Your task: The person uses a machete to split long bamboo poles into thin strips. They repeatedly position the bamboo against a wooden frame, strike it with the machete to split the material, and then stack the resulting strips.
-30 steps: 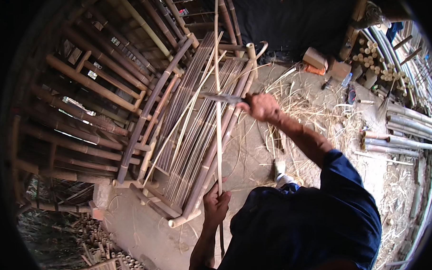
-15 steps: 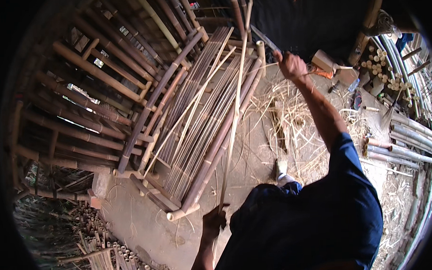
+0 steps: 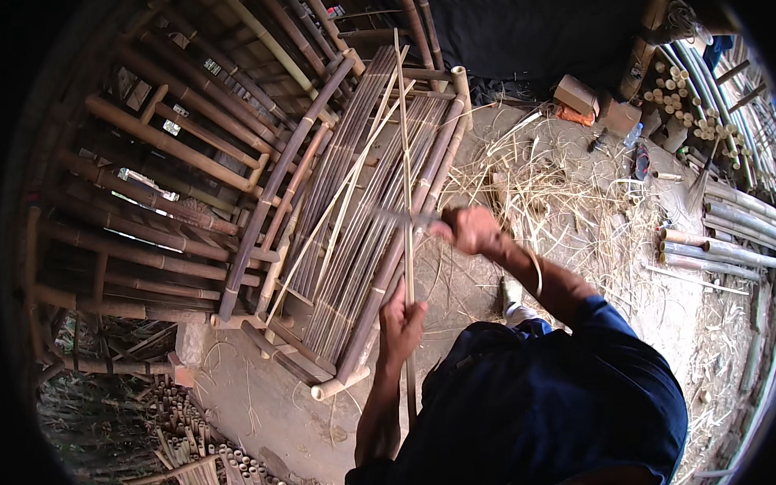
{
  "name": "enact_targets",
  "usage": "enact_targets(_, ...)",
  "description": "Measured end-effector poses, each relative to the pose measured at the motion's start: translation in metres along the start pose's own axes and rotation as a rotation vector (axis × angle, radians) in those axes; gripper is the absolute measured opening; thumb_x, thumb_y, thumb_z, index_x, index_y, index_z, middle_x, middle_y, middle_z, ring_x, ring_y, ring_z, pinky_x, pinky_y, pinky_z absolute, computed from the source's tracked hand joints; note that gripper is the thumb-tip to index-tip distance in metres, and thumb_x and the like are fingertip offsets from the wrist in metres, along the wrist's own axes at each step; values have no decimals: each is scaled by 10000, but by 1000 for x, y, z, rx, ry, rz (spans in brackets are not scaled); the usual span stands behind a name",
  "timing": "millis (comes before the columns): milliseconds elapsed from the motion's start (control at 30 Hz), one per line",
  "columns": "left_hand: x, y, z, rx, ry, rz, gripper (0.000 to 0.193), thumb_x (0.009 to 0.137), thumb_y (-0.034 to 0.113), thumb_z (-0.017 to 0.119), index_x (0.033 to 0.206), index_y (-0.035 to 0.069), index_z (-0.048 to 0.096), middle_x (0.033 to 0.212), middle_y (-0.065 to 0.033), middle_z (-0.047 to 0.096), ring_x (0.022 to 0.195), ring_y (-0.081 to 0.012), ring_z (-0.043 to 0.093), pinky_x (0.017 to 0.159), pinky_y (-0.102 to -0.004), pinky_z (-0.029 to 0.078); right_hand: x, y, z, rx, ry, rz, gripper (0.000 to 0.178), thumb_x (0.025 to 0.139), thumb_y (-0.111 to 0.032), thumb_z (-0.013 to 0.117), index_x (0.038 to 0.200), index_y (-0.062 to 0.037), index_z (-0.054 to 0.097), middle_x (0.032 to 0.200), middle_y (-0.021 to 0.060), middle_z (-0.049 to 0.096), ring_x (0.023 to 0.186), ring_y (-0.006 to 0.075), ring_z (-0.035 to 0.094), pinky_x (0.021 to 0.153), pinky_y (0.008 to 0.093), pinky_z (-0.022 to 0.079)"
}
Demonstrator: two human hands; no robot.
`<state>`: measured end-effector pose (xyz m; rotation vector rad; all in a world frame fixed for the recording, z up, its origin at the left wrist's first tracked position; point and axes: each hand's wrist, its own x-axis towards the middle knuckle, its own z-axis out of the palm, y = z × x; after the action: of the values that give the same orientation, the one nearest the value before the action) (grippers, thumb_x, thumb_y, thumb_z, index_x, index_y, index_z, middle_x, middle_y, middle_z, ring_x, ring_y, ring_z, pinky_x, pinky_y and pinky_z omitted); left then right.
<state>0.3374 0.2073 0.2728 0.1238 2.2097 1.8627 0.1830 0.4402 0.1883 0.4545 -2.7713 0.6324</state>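
A long pale bamboo strip (image 3: pixel 404 139) stands lengthwise before me, its far end over the slatted bamboo bench. My left hand (image 3: pixel 402 321) is closed round its lower part, thumb up along it. My right hand (image 3: pixel 471 231) grips a knife (image 3: pixel 396 215), whose blade is blurred by motion and crosses the strip above my left hand. A thin shaving (image 3: pixel 538 267) curls beside my right forearm. Beneath the strip lies the bamboo bench (image 3: pixel 356 316), with narrow dark slats between thick poles. Two loose pale strips (image 3: pixel 343 193) rest slantwise across those slats.
Shavings (image 3: pixel 549 207) litter the floor to the right. Bamboo poles (image 3: pixel 709 253) lie at the far right, near stacked bamboo ends (image 3: pixel 678 100) and a cardboard box (image 3: pixel 576 95). Bamboo frames (image 3: pixel 171 143) fill the left. Cut bamboo pieces (image 3: pixel 233 466) stand at lower left.
My right hand has come down and left with the knife, from beyond the bench's end to the strip. My left hand has moved up, and the strip is now nearly straight up and down.
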Motion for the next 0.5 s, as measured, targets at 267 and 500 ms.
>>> enact_targets(267,-52,12,-18,-60,-1,-114,629,915,45,547,1471,-54,268,605,77,421,506,3,373,440,-198,296,13,4,-11,-114,110,-360,635,939,-661,345,798,-95,597,469,9,382,405,137,365,377,343,336)
enact_targets(500,-140,-16,-20,48,2,-323,570,928,104,631,1445,41,399,717,41,568,639,-40,519,593,-205,457,86,99,-69,-76,113,350,579,954,-592,423,1016,-50,615,576,105,555,529,302,595,595,495,516)
